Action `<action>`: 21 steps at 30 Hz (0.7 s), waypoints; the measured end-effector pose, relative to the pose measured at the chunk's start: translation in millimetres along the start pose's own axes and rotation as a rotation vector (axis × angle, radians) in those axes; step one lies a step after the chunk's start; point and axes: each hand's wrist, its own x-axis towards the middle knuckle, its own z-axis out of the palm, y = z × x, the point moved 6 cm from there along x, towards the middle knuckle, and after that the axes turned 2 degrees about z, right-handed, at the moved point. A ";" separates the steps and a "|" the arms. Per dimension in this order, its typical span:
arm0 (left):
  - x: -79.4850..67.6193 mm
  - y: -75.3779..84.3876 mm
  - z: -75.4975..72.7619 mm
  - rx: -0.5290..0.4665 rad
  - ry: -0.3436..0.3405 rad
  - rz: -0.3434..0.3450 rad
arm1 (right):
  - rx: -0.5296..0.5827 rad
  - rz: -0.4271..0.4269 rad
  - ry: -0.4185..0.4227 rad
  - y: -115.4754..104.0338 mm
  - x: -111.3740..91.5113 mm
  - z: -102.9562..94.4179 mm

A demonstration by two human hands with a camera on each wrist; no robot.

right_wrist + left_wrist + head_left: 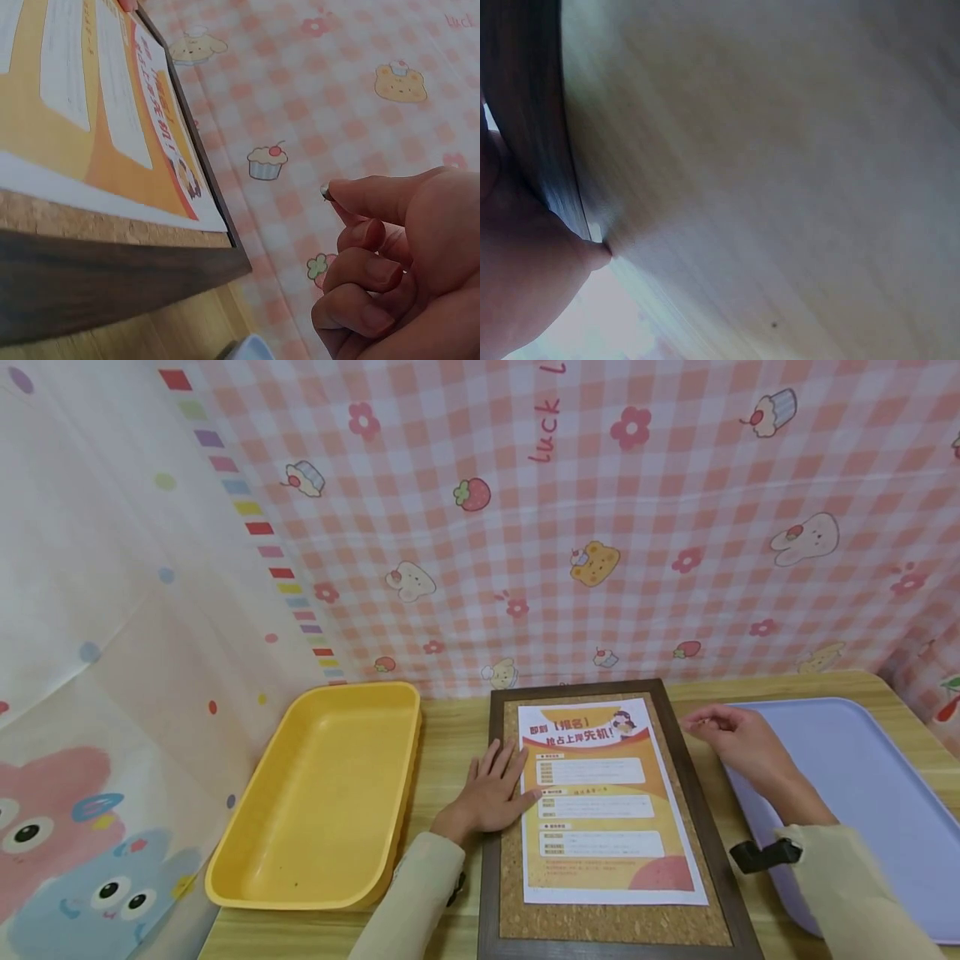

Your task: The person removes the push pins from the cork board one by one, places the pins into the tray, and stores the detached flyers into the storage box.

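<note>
A printed orange-and-white poster point(600, 814) lies on a cork board point(615, 927) with a dark wooden frame point(491, 868). My left hand point(489, 795) rests flat across the frame's left side, fingers spread, thumb on the poster's left edge. In the left wrist view, part of that hand point(529, 277) shows beside the frame. Above and right of the board's upper right side, my right hand point(746, 752) pinches a small shiny thumbtack point(325, 192) between thumb and index finger. Its other fingers point(352, 304) are curled in. The tack's point cannot be made out.
On the left of the wooden table point(450, 727) stands a yellow tray point(322, 793). A lavender tray point(862, 793) lies on the right, partly under my right forearm. A pink checked cloth point(540, 527) hangs behind the table, and a pale patterned cloth point(127, 635) hangs at left.
</note>
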 end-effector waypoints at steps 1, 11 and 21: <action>0.2 0.1 -0.2 0.003 -0.002 0.000 | 0.000 0.004 0.005 2.0 -0.4 -2.1; 0.0 0.1 0.2 -0.018 -0.004 0.007 | 0.061 0.045 0.027 21.0 -5.4 -19.3; -3.8 7.0 -6.2 0.007 -0.003 0.012 | 0.002 0.070 0.068 37.9 -7.9 -30.1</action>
